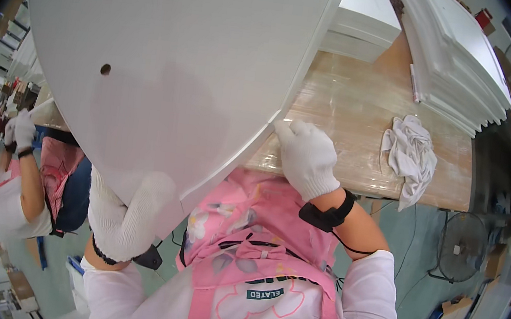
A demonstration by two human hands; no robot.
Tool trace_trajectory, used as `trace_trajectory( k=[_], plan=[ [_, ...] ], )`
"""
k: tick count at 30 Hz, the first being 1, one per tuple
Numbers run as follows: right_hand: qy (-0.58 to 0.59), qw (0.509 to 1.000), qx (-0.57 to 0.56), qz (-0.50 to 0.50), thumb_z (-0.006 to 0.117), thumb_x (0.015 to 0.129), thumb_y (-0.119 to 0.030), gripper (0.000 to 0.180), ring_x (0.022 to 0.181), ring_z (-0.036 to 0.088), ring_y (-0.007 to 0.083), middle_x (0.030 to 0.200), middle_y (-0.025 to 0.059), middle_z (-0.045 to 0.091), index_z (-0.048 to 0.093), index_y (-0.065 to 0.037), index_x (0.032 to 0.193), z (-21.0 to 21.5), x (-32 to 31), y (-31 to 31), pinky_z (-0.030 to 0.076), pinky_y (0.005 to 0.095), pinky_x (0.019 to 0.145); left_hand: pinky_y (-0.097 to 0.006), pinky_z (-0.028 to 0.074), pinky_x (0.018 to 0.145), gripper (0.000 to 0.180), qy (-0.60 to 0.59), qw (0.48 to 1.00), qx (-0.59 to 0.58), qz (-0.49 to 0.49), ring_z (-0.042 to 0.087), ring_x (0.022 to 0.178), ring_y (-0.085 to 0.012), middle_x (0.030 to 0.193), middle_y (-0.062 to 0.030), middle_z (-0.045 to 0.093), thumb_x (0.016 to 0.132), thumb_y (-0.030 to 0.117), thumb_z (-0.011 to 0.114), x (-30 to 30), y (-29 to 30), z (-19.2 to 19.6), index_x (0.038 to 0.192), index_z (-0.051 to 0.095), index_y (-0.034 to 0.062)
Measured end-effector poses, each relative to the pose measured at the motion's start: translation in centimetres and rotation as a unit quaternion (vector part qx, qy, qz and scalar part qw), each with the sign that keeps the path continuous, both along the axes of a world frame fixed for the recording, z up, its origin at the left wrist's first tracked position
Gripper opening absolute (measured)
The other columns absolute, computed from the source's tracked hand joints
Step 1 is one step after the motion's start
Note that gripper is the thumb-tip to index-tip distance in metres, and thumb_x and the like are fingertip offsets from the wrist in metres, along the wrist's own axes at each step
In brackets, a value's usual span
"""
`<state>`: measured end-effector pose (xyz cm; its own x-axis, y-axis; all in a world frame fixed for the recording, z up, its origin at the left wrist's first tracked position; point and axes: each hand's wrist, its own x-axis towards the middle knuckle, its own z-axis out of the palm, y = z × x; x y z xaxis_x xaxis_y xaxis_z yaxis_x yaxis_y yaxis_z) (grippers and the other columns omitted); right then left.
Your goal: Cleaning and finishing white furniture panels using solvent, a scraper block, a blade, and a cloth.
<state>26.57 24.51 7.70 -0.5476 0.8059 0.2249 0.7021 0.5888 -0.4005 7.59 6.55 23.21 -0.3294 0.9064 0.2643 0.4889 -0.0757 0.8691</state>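
Note:
A large glossy white panel with a curved left edge and one small dark hole fills the upper left and middle. It stands tilted in front of me over the table edge. My left hand, in a white knitted glove, grips its lower left edge, thumb and fingers parted around the board. At the panel's right edge my right hand, gloved too, is closed with the fingertips against the rim. What lies behind the panel is hidden. A crumpled white cloth lies on the table right of my right hand.
The film-covered wooden table carries a stack of white boards at right and white blocks behind the panel. A floor fan stands right of the table. A co-worker with gloved hands is at left.

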Motion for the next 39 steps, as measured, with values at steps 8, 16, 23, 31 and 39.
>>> trace_trajectory(
  k=[8,16,23,31,39],
  plan=[
    [0.066,0.987,0.047,0.137,0.061,0.080,-0.013,0.027,0.079,0.064,0.0299,0.081,0.0094,0.060,0.063,-0.009,0.107,3.0,-0.9,-7.0,0.052,0.0437,0.063,-0.026,0.044,0.089,0.048,-0.060,0.995,-0.082,0.016,0.055,0.100,-0.0110,0.114,-0.0021,0.058,0.093,0.007,0.064,-0.6,-1.4,0.2,0.137,0.046,-0.0010],
    [0.129,0.944,-0.026,0.302,0.063,0.082,-0.020,0.025,0.088,0.063,0.0272,0.089,0.0074,0.060,0.063,-0.013,0.106,5.0,-0.4,-8.7,0.052,0.0414,0.073,-0.028,0.044,0.093,0.049,-0.017,0.997,-0.022,0.075,0.055,0.105,-0.0124,0.122,-0.0046,0.058,0.093,0.008,0.063,-1.7,-2.4,-1.6,0.138,0.047,-0.0018],
    [0.271,0.946,-0.025,0.178,0.059,0.087,-0.007,0.017,0.106,0.059,0.0361,0.112,0.0131,0.066,0.066,-0.004,0.103,-0.9,0.2,0.8,0.050,0.0448,0.091,-0.029,0.048,0.093,0.052,-0.047,0.991,0.031,0.122,0.059,0.107,-0.0150,0.123,-0.0083,0.061,0.090,0.009,0.069,-2.8,-2.2,-3.2,0.137,0.049,-0.0013],
    [0.100,0.962,-0.062,0.247,0.060,0.089,-0.015,0.014,0.106,0.059,0.0351,0.113,0.0124,0.064,0.067,-0.004,0.095,-1.8,-0.6,-0.1,0.050,0.0422,0.093,-0.028,0.047,0.092,0.051,-0.085,0.991,0.054,0.090,0.057,0.108,-0.0131,0.125,-0.0061,0.059,0.093,0.010,0.066,-4.8,-2.2,-5.0,0.139,0.047,-0.0005],
    [0.198,0.953,-0.115,0.197,0.058,0.089,-0.012,0.014,0.110,0.058,0.0334,0.115,0.0125,0.062,0.067,-0.003,0.096,-0.7,-0.5,1.9,0.049,0.0404,0.095,-0.028,0.047,0.091,0.050,-0.082,0.991,0.061,0.083,0.057,0.105,-0.0127,0.120,-0.0056,0.060,0.092,0.009,0.067,-5.1,-2.3,-5.3,0.137,0.047,-0.0001]
  ],
)
